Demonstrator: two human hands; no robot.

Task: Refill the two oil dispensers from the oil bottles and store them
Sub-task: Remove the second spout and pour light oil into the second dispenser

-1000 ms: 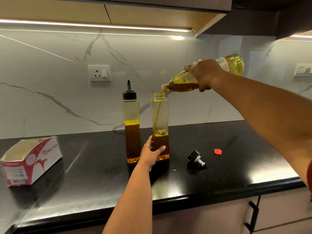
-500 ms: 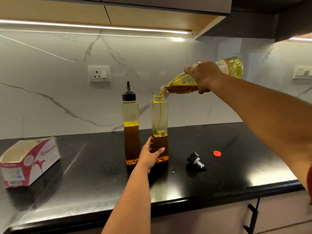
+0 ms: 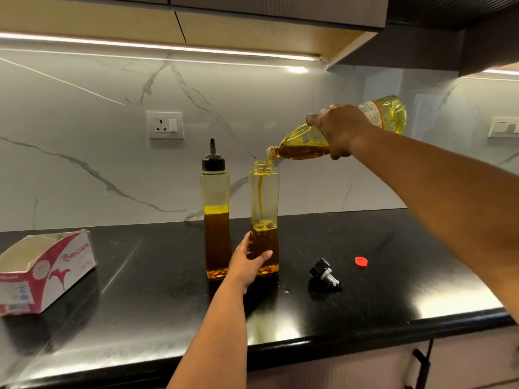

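In the head view, the open dispenser point(image 3: 264, 217) is seen upright on the black counter point(image 3: 393, 290), just right of the capped dispenser point(image 3: 215, 217), the two near touching at the base. Its lower body is gripped by the left hand point(image 3: 247, 265), thumb on the near face and fingers wrapped round the left side. The oil bottle point(image 3: 306, 144) is held tilted by the right hand point(image 3: 337, 130), clasped round its middle, mouth just over the dispenser's neck, and a thin stream is seen falling inside. The dispenser is filled to well under half.

The dispenser is judged to be stiff clear plastic, tall and tippy, and likely slick where oil has run; a low hold near the base is judged best. The bottle is judged soft-walled and fairly heavy, so a light squeeze at its waist is advised.

The removed spout cap point(image 3: 323, 273) and a red cap point(image 3: 361, 261) lie on the counter to the right, a tissue box point(image 3: 47, 270) far left.

Compared with the earlier frame, the bottle is held slightly lower and the oil level has risen a little; both grips are unchanged.
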